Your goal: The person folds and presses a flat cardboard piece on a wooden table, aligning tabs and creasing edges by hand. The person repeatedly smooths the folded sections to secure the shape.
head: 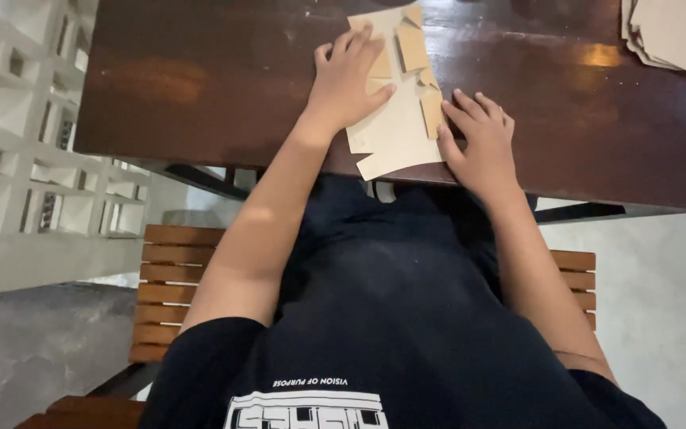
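The flat cardboard sheet (395,119) lies at the near edge of the dark wooden bench (200,87), one corner overhanging. The left hand (347,79) presses flat on the sheet's left part, fingers spread, gripping nothing. The right hand (478,139) rests open at the sheet's right edge, fingertips touching a folded flap, apparently. A stack of cardboard sheets (676,32) lies well right of the sheet.

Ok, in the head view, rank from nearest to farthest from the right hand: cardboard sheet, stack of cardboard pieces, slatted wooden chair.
From the right hand:
1. Cardboard sheet, touching its fingers, on the left.
2. Slatted wooden chair, below the table edge.
3. Stack of cardboard pieces, far table corner, to the right.
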